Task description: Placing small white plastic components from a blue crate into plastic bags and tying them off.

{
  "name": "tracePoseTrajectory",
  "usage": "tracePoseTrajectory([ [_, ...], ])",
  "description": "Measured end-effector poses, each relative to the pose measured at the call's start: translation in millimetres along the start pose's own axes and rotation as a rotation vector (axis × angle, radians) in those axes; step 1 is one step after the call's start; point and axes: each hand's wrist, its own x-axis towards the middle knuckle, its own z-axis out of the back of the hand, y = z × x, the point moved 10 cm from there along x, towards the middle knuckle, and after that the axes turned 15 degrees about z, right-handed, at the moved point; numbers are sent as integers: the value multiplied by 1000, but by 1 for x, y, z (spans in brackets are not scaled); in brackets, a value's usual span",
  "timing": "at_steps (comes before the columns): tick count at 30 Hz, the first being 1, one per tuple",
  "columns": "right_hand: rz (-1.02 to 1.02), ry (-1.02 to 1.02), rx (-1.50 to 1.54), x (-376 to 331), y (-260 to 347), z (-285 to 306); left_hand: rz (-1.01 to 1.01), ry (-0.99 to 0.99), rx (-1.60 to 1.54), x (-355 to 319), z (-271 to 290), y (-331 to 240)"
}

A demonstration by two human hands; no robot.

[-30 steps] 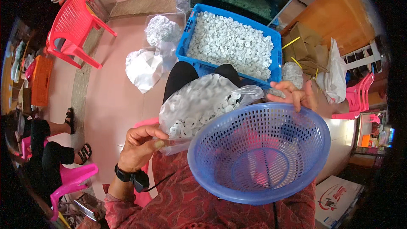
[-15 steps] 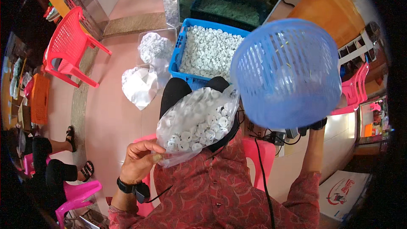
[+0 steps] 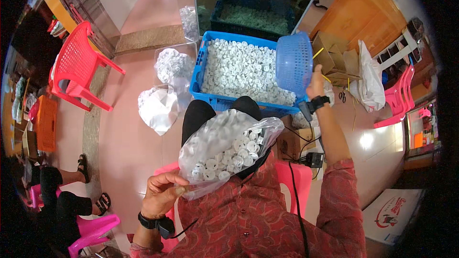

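Half a second ago the blue plastic basket point(image 3: 293, 62) loomed close to my camera and covered the right hand and much of the crate; now I see it farther out, between 1 and 2 o'clock, tilted above the right-hand end of the blue crate point(image 3: 196, 83). I cannot tell whether it touches the white discs point(image 3: 239, 67) that fill that crate at 12 o'clock. The right hand point(image 3: 316, 84), toward 2 o'clock with a black strap at its wrist, has come into sight again, its fingers pressed on the basket's near right edge, though some are hidden from me. The left hand point(image 3: 162, 192), at 7 o'clock, is unchanged: thumb and forefinger pinch the lower left edge of a clear plastic bag point(image 3: 205, 141). That bag rests as before on the lap, just below the centre of my view, with more white discs point(image 3: 239, 153) inside, their right-hand portion plainly seen through its mouth. Around this, a red chair point(image 3: 79, 62) stands near 10 o'clock, a white bundle point(image 3: 160, 110) lies on the floor at 9 o'clock, a cardboard box point(image 3: 331, 56) sits at 2 o'clock, and another person's sandalled feet point(image 3: 82, 167) show at 8 o'clock.
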Motion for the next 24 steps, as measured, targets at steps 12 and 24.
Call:
tracePoseTrajectory([
  [12, 141, 918, -206, -229, 99, -154, -23, -40, 7, -8, 6, 1],
  [24, 50, 796, -398, -283, 96, -130, -87, -86, 135, -15, -13, -17],
])
